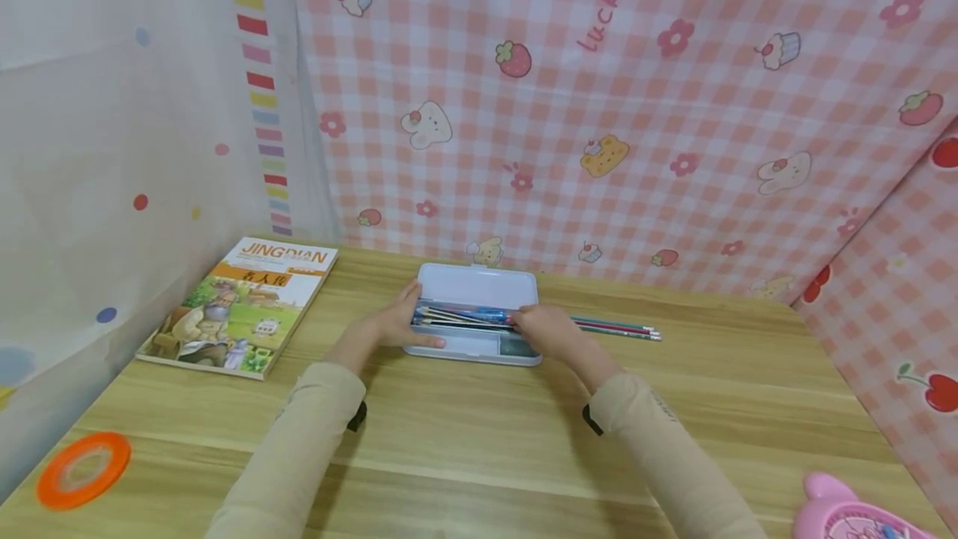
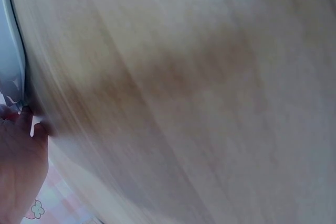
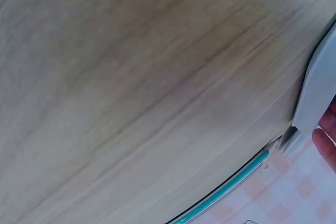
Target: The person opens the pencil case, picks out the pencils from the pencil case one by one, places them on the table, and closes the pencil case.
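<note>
White and rectangular, an open hinged pencil box (image 1: 477, 283) holding slender multicoloured pens (image 1: 464, 316) lies towards the back of the light wood-grain table (image 1: 479, 439). The person's left hand (image 1: 392, 324) spans its left end, thumb extended. The right hand (image 1: 550, 329) bends over its right end; whether it pinches a pen cannot be told. Slim coloured pencils (image 1: 617, 328) lie just to the right.

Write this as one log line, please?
left hand: touches open pencil case, left end | right hand: at right end | pencils: right of case
</note>
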Available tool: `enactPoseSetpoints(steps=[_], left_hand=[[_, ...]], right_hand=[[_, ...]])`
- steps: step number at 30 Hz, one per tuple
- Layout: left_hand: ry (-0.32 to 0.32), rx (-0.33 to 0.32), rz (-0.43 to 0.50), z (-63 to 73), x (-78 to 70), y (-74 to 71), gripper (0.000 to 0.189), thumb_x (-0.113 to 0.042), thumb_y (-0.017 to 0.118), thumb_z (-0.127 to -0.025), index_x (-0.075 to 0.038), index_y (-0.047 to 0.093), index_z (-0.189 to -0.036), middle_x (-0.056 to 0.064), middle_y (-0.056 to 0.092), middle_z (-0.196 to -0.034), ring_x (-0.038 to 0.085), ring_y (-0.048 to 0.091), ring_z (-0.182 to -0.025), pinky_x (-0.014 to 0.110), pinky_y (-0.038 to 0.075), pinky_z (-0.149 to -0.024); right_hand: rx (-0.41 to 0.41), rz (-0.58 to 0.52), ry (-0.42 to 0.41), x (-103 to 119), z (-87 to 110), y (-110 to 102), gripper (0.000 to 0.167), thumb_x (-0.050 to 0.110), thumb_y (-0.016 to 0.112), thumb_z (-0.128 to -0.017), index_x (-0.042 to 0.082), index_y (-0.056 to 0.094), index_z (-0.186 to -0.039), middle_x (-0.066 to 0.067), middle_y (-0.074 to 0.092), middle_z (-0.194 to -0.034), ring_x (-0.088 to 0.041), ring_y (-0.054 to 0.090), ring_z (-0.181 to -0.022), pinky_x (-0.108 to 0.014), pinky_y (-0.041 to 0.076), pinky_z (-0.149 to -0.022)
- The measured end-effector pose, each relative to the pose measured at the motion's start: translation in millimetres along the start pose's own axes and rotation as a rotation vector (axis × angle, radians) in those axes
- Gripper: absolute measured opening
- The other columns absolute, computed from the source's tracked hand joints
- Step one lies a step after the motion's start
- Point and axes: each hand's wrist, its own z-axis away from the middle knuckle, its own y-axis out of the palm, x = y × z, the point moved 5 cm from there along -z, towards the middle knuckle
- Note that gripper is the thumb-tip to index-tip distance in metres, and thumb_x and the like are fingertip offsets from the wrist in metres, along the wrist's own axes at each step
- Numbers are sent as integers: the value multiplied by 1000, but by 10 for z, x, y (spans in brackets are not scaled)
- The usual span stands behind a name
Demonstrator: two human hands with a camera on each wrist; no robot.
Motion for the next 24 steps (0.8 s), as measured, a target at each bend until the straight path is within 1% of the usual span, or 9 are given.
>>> enactPoseSetpoints(steps=[3, 5, 8, 10, 14, 17, 20, 21, 24], left_hand=[[-6, 3, -1, 6, 3, -3, 116, -48, 69, -75, 5, -9, -144, 22, -12, -152, 36, -3, -141, 46, 7, -116], [-4, 2, -1, 6, -1, -7, 116, -48, 69, -75, 5, -8, -143, 22, -11, -152, 37, -3, -141, 47, 7, -116], [-9, 3, -4, 3, 2, -4, 116, -49, 69, -75, 4, -8, -144, 21, -12, -152, 36, -3, -141, 46, 8, -116], [-7, 2, -7, 0, 5, 3, 117, -49, 69, -75, 4, -8, -144, 21, -11, -152, 36, -3, -141, 46, 8, -116], [-8, 0, -6, 0, 12, 17, 117, -49, 69, -74, 4, -8, -144, 21, -12, -152, 36, -3, -141, 46, 8, -116], [-11, -2, -2, 3, 13, 16, 117, -49, 69, -74, 3, -8, -144, 20, -12, -152, 35, -4, -141, 46, 7, -116], [-14, 2, -5, 4, 13, 16, 116, -49, 69, -75, 3, -9, -144, 20, -13, -152, 35, -4, -141, 46, 7, -116], [-14, 3, -5, 3, 13, 16, 116, -49, 69, -75, 3, -9, -144, 20, -13, -152, 35, -5, -141, 46, 7, -116], [-12, 6, -1, -4, 14, 20, 117, -49, 69, -75, 3, -9, -144, 20, -13, -152, 36, -5, -141, 47, 7, -116]], right_hand=[[6, 39, -12, 10, -7, 15, 18, -3, 57, -84, 3, 63, -99, -8, 66, -89, -21, 63, -78, -34, 54, -68], [10, 43, -18, 9, -8, 22, 20, -5, 57, -83, 2, 61, -101, -9, 65, -93, -22, 62, -84, -34, 54, -72], [28, 18, -4, -17, -4, 31, 24, -7, 56, -83, 2, 58, -105, -10, 64, -101, -22, 60, -93, -33, 53, -81], [29, -9, 5, -43, 12, 22, 26, -9, 56, -82, 1, 57, -106, -10, 62, -103, -22, 59, -96, -33, 52, -85], [4, -57, 28, -118, 74, -24, 29, -5, 63, -77, 0, 55, -105, -11, 60, -103, -22, 57, -98, -35, 50, -88], [-18, -59, 39, -186, 136, -53, 26, -1, 62, -79, -2, 55, -105, -12, 59, -103, -23, 56, -98, -37, 49, -89], [-29, -53, 66, -271, 220, -54, 19, 3, 56, -87, -2, 56, -105, -12, 59, -104, -24, 56, -101, -37, 50, -88], [-31, -54, 77, -301, 254, -52, 18, 2, 52, -89, -2, 56, -106, -12, 59, -105, -24, 56, -103, -37, 50, -88], [-39, -65, 118, -409, 370, -40, 18, -1, 49, -90, 0, 55, -107, -12, 58, -107, -25, 55, -106, -37, 50, -88]])
